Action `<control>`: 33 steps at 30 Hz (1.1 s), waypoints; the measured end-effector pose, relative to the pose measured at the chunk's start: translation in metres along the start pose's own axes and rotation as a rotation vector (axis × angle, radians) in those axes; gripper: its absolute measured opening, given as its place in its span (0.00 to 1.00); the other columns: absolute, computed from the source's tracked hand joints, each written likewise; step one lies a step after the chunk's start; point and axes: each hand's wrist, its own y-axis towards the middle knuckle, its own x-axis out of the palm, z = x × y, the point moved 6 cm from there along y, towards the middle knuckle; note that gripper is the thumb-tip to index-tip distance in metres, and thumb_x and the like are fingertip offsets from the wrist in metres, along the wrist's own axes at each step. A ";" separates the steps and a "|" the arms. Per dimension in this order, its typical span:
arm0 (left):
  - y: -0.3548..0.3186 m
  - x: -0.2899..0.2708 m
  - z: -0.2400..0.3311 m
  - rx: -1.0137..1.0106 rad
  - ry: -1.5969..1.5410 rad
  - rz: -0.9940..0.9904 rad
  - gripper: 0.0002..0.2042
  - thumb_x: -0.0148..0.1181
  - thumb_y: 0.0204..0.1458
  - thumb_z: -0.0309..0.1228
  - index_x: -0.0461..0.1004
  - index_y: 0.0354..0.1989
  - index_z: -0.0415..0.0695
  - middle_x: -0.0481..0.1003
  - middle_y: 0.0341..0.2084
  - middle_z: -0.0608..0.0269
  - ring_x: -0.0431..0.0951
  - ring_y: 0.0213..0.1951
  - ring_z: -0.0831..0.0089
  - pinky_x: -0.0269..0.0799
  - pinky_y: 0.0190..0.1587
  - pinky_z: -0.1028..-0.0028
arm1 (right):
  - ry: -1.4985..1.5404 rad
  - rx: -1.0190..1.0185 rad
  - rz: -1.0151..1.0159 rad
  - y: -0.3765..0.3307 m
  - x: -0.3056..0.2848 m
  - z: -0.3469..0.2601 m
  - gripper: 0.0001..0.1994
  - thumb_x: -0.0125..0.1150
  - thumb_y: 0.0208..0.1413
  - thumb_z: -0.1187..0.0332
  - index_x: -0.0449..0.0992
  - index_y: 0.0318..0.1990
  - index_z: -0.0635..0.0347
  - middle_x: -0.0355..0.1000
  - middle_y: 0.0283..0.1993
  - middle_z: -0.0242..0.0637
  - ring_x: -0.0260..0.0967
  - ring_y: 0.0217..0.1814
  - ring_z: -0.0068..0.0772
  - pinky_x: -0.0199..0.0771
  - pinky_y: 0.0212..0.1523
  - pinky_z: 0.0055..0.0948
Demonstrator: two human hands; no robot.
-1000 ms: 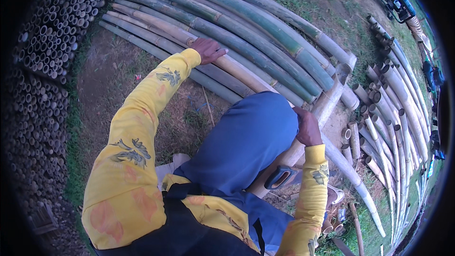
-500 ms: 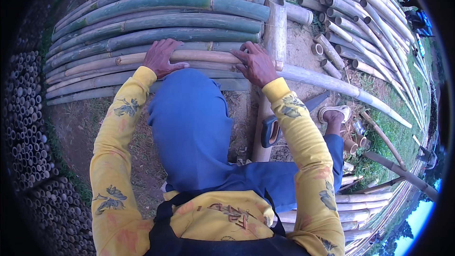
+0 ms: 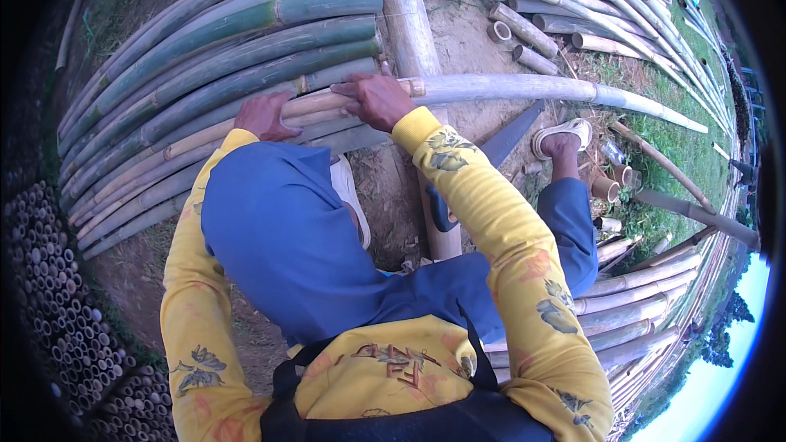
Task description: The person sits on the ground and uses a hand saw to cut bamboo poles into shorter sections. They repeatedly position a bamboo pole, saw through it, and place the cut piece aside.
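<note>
A tan bamboo pole (image 3: 311, 104) lies on the ground among other poles, slanting up to the right; half a second ago it ran nearly level across my view. My left hand (image 3: 262, 117) wraps it, thumb and index finger on opposite sides. My right hand (image 3: 381, 101) lies over it near its right end, fingers across the top; how tightly they grip, I cannot tell. My hands now look closer together, so I judge my hold is gathered toward that end. A pale pole (image 3: 524, 88) continues beyond; whether they join is unclear. Blue trousers (image 3: 270, 221) cover my bent knee just below. Outward: green poles (image 3: 327, 2), a handsaw (image 3: 514, 135), stacked bamboo (image 3: 57, 286).
</note>
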 end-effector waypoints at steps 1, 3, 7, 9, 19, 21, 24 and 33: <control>-0.004 0.001 -0.007 0.009 -0.014 -0.006 0.42 0.77 0.36 0.53 0.73 0.63 0.50 0.80 0.52 0.48 0.79 0.54 0.47 0.72 0.58 0.53 | -0.033 -0.072 0.133 0.000 -0.002 -0.008 0.27 0.68 0.57 0.58 0.75 0.65 0.47 0.69 0.69 0.40 0.67 0.68 0.50 0.52 0.72 0.69; -0.005 -0.008 0.001 0.017 -0.039 -0.042 0.39 0.76 0.38 0.51 0.74 0.61 0.49 0.80 0.51 0.47 0.79 0.53 0.47 0.74 0.57 0.53 | -0.022 -0.164 0.395 -0.031 -0.019 -0.010 0.33 0.72 0.54 0.55 0.70 0.69 0.41 0.69 0.68 0.42 0.67 0.68 0.53 0.53 0.73 0.66; 0.008 0.001 -0.002 0.013 0.000 -0.089 0.36 0.75 0.42 0.48 0.73 0.62 0.48 0.81 0.47 0.46 0.80 0.51 0.46 0.74 0.55 0.52 | 0.117 0.050 0.656 -0.132 -0.020 -0.007 0.25 0.74 0.52 0.69 0.76 0.59 0.56 0.74 0.38 0.41 0.73 0.39 0.46 0.74 0.44 0.43; 0.006 0.007 -0.007 -0.001 0.019 -0.071 0.31 0.71 0.48 0.45 0.73 0.62 0.51 0.81 0.47 0.47 0.81 0.51 0.46 0.74 0.55 0.51 | 0.158 0.360 0.575 -0.187 0.015 0.013 0.23 0.77 0.50 0.64 0.75 0.51 0.59 0.69 0.32 0.37 0.69 0.34 0.42 0.72 0.40 0.42; 0.005 -0.002 -0.002 0.030 -0.063 -0.045 0.21 0.46 0.66 0.43 0.78 0.58 0.48 0.77 0.56 0.46 0.77 0.58 0.45 0.70 0.62 0.52 | 0.160 0.580 0.295 -0.258 0.094 0.031 0.32 0.78 0.46 0.58 0.66 0.52 0.61 0.78 0.39 0.50 0.78 0.43 0.59 0.75 0.44 0.52; 0.013 0.002 -0.003 0.034 -0.109 -0.061 0.21 0.47 0.64 0.45 0.78 0.57 0.47 0.78 0.55 0.44 0.77 0.58 0.44 0.70 0.62 0.51 | 0.182 0.674 0.285 -0.254 0.097 0.038 0.32 0.78 0.46 0.58 0.66 0.54 0.60 0.79 0.42 0.53 0.79 0.45 0.63 0.76 0.46 0.53; 0.004 -0.013 0.009 0.021 -0.089 -0.070 0.30 0.68 0.48 0.43 0.74 0.62 0.46 0.78 0.53 0.43 0.77 0.58 0.46 0.71 0.60 0.54 | 0.139 0.831 0.183 -0.259 0.106 0.052 0.28 0.71 0.47 0.57 0.72 0.53 0.62 0.80 0.46 0.59 0.78 0.48 0.66 0.76 0.51 0.55; 0.008 -0.010 0.011 0.007 -0.043 -0.166 0.40 0.75 0.36 0.48 0.75 0.61 0.42 0.80 0.49 0.40 0.79 0.53 0.44 0.73 0.59 0.54 | 0.930 0.845 1.396 -0.383 0.014 -0.006 0.05 0.58 0.59 0.78 0.72 0.42 0.65 0.70 0.27 0.30 0.63 0.24 0.18 0.63 0.26 0.21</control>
